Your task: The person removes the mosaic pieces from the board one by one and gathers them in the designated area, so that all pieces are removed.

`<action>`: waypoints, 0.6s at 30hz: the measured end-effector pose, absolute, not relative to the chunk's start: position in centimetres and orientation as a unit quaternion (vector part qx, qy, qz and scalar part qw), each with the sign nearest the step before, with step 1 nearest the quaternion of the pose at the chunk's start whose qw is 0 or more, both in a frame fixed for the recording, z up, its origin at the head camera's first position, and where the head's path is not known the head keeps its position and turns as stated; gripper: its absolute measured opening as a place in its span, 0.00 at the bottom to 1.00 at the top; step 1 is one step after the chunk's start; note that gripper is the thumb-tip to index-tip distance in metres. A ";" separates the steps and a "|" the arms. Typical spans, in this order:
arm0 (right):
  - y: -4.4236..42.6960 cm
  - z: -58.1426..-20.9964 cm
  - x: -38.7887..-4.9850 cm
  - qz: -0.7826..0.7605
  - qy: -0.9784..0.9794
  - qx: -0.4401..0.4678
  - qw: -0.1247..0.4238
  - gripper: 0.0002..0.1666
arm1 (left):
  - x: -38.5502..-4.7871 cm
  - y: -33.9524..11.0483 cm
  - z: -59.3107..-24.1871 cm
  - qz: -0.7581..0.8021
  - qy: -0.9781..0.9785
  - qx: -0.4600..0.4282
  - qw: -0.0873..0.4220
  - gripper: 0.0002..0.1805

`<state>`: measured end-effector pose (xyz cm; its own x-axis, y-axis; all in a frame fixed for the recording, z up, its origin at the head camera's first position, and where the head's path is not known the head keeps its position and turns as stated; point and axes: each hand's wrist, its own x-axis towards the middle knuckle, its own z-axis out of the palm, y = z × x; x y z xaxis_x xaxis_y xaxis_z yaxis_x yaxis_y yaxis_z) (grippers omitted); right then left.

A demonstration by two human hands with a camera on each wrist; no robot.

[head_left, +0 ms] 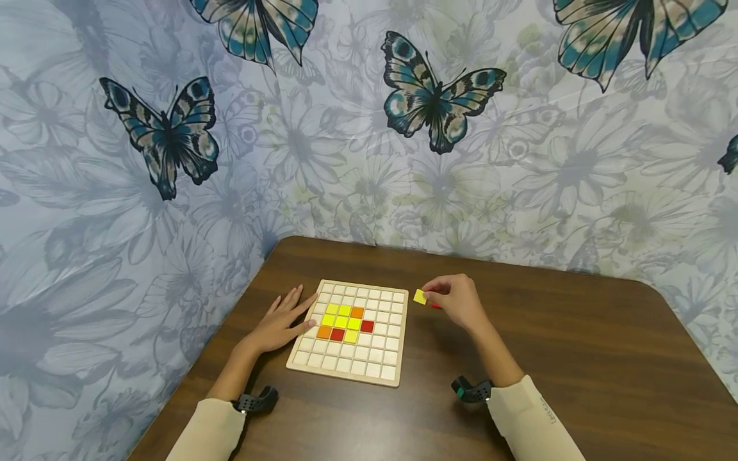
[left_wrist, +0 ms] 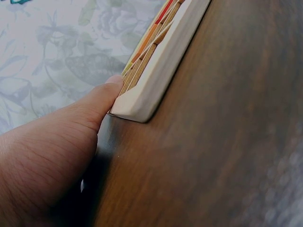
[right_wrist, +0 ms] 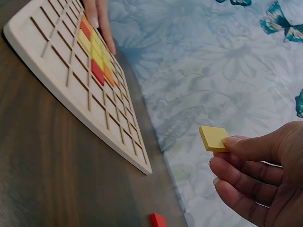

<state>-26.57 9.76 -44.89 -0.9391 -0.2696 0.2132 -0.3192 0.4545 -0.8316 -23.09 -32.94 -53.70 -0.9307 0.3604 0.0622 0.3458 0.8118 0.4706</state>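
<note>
- Your right hand (head_left: 458, 299) pinches a yellow square tile (head_left: 419, 296) between thumb and forefinger, gripping it near one edge so that most of it sticks out beyond your fingertips.
- That tile is off to the right of the wooden grid board (head_left: 387, 382), just beside its far right corner and not in any cell.
- Your left hand (head_left: 281, 326) lies spread and relaxed at the board's left side, index finger and thumb touching the rim; it seems to be steadying the board rather than gripping it.
- A red tile (right_wrist: 158, 220) lies on the brown table (head_left: 576, 358) beneath your right hand, apart from the board.
- Coloured tiles, yellow, orange and dark red, sit in a cluster (head_left: 341, 321) of neighbouring cells around the middle of the grid.
- You look to be partway through a carry, with the tile in hand and not yet seated.
- Setting it in would call for crossing the right rim, squaring its edges to a cell and lowering it flat without nudging its neighbours.
</note>
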 end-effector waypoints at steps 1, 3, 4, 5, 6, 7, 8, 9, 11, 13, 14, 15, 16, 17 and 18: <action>10.0 -44.7 -26.7 0.491 -0.854 0.170 0.028 0.03 | -23.1 -32.9 -53.7 0.246 0.951 0.185 0.014 0.40; 10.4 -44.4 -26.8 0.483 -0.860 0.162 0.033 0.03 | -23.1 -32.9 -53.7 0.251 0.950 0.185 0.010 0.39; 10.5 -44.4 -26.8 0.481 -0.862 0.158 0.035 0.03 | -23.0 -32.9 -53.7 0.252 0.950 0.185 0.010 0.39; 10.7 -44.3 -26.8 0.477 -0.864 0.154 0.036 0.03 | -23.0 -32.9 -53.7 0.252 0.950 0.185 0.010 0.39; 10.8 -44.3 -26.8 0.474 -0.867 0.150 0.038 0.03 | -22.9 -32.9 -53.7 0.252 0.950 0.185 0.010 0.39; 10.9 -44.3 -26.8 0.472 -0.869 0.146 0.038 0.03 | -22.8 -32.9 -53.7 0.251 0.950 0.185 0.010 0.39; 11.0 -44.2 -26.8 0.472 -0.869 0.143 0.036 0.02 | -22.7 -32.9 -53.6 0.251 0.950 0.185 0.009 0.39; 11.2 -44.2 -26.7 0.473 -0.869 0.142 0.033 0.03 | -22.6 -32.9 -53.6 0.249 0.951 0.184 0.009 0.39; 11.5 -44.1 -26.8 0.473 -0.869 0.140 0.031 0.03 | -22.5 -32.8 -53.6 0.248 0.951 0.184 0.010 0.39; 11.8 -44.0 -26.8 0.478 -0.867 0.137 0.030 0.03 | -22.5 -32.8 -53.6 0.249 0.951 0.185 0.010 0.39; 12.0 -44.0 -26.9 0.479 -0.867 0.136 0.031 0.03 | -22.5 -32.8 -53.5 0.250 0.950 0.185 0.009 0.39; 12.2 -44.0 -27.0 0.480 -0.866 0.135 0.032 0.03 | -22.6 -32.7 -53.5 0.251 0.950 0.185 0.008 0.39; 12.4 -44.0 -27.2 0.481 -0.866 0.134 0.034 0.03 | -22.7 -32.7 -53.5 0.254 0.949 0.185 0.007 0.39; 12.6 -44.0 -27.3 0.483 -0.865 0.133 0.037 0.03 | -22.8 -32.7 -53.5 0.255 0.949 0.185 0.007 0.39; 12.8 -44.0 -27.4 0.484 -0.864 0.131 0.039 0.03 | -22.8 -32.7 -53.4 0.256 0.949 0.186 0.006 0.39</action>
